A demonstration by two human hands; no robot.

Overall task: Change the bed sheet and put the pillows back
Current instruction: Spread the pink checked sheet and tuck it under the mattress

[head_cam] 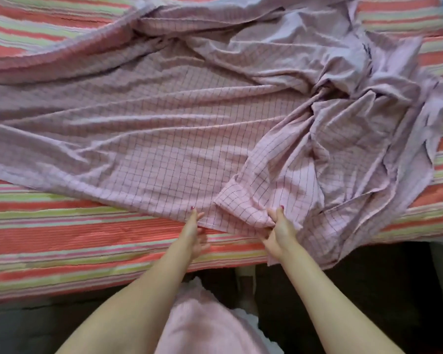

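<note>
Early stage: left hand [195,232] and right hand [279,229] both pinching near edge of crumpled pink checked sheet [164,139], spreading it over striped mattress [87,241]; no pillows showing.

one pink checked sheet [164,139], one striped mattress cover [87,241], two hands

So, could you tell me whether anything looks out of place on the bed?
Yes: the pink checked sheet lies rumpled and bunched toward the right, leaving the striped cover exposed. Both hands grip its near edge.
</note>
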